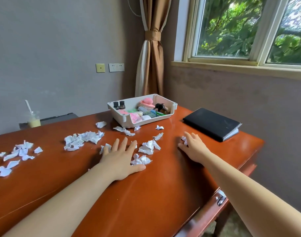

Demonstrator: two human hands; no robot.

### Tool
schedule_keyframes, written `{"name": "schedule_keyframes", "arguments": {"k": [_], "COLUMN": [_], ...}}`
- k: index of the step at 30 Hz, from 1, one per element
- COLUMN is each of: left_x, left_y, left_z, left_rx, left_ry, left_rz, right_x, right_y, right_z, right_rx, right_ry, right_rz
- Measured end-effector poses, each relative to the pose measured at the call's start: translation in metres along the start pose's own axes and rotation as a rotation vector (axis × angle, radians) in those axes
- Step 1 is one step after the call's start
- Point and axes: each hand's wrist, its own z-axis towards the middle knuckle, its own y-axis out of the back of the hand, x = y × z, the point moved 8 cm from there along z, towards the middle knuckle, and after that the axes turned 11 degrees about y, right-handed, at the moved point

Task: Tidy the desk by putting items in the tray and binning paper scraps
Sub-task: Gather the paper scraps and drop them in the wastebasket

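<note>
**Both hands down among the paper scraps, tray full at the back**

The left hand (119,156) lies flat on the red-brown wooden desk (163,185), its fingers straight and spread, holding nothing. Crumpled white paper scraps (83,140) lie close around it, one touching its thumb and another at its little finger. More scraps are strewn toward the desk's left edge and just in front of the tray.

The right hand (195,146) rests palm down further right, its fingers over one small scrap (184,140). Whether they pinch it or only cover it cannot be told.

The white plastic tray (122,117) stands at the far edge of the desk, between the two hands and beyond them. It holds two small dark bottles (119,105), a pink hairbrush (146,103) and assorted small packets.

A closed black notebook (212,124) lies near the desk's right corner, close to the right hand but apart from it. An iced drink cup with a straw (33,119) stands beyond the desk on the left
</note>
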Motion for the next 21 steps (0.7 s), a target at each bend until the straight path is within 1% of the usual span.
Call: {"name": "schedule_keyframes", "arguments": {"k": [4,9,11,16,20,21], "left_x": [0.017,0.039,0.046,0.072,0.089,0.092], "left_y": [-0.004,-0.011,-0.013,-0.013,-0.015,-0.018], "left_z": [0.002,-0.003,-0.008,-0.019,-0.021,-0.021], "left_rx": [0.037,0.057,0.067,0.091,0.042,0.053], "left_ry": [0.078,0.137,0.136,0.105,0.06,0.066], "left_rz": [-0.007,-0.102,-0.152,-0.328,-0.347,-0.336], "right_x": [0.035,0.083,0.103,0.138,0.161,0.167], "right_y": [-0.012,-0.035,-0.043,-0.055,-0.056,-0.056], "right_z": [0.003,0.004,0.001,-0.007,-0.016,-0.019], "right_rx": [0.064,0.148,0.177,0.208,0.201,0.2], "right_ry": [0.142,0.255,0.303,0.417,0.502,0.522], "right_rz": [0.035,0.213,0.243,0.208,0.223,0.224]}}
